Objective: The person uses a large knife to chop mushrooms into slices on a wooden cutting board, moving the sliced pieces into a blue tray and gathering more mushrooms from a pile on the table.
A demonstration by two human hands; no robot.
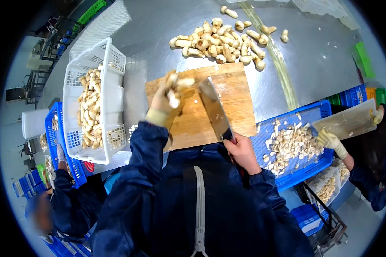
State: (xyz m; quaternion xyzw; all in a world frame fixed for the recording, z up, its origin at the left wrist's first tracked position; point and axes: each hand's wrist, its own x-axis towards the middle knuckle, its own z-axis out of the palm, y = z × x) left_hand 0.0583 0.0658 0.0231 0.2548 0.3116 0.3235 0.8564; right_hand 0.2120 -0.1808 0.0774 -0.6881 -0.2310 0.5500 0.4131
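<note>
My left hand (161, 101), in a pale glove, is closed around whole pale mushrooms (174, 101) above the left part of a wooden cutting board (236, 88). Motion blurs the fingers, so how many mushrooms they hold is unclear. My bare right hand (244, 155) grips the handle of a cleaver (215, 112). Its broad blade slants up and to the left over the middle of the board. Small pale scraps lie on the wood beside the blade. Just beyond the board's far edge is a heap of thick-stemmed whole mushrooms (221, 40) on the metal table.
A white plastic basket (116, 105) of mushrooms stands left. At right, a blue tray (327, 109) holds cut pieces; there a co-worker's gloved hands (332, 142) hold a pale board (347, 119). Another person (75, 201) works at lower left. A greenish strip (278, 64) crosses the metal table.
</note>
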